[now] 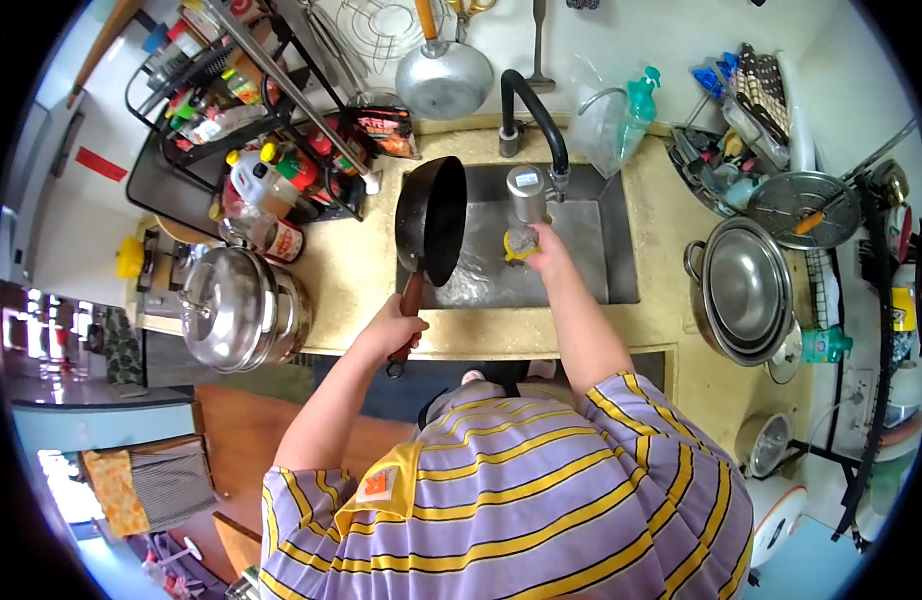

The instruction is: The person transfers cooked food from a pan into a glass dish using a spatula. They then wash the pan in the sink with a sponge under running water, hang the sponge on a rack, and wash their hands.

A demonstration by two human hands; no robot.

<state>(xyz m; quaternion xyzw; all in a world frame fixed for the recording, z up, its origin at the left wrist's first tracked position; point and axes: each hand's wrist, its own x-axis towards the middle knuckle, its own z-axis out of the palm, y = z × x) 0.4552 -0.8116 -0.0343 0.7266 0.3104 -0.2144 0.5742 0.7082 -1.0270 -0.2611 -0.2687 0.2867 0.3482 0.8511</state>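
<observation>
My left hand [389, 328] is wrapped round the wooden handle of a black frying pan [415, 215]. The pan is tilted on its side above the left edge of the sink [589, 284], its dark inside facing right. Over the basin, my right hand [548, 250] grips a yellow and grey scrubbing sponge [522, 241]. Just behind the sponge is a silver cylinder [526, 194] with a white label, below the black faucet [529, 92]. The floor of the basin looks wet and shiny.
A lidded steel pot [231, 308] stands left on the counter, near a black rack [206, 125] of bottles. Nested metal bowls [747, 285] sit to the right. A green pump bottle [636, 108] is behind the sink; a wok [444, 82] hangs on the wall.
</observation>
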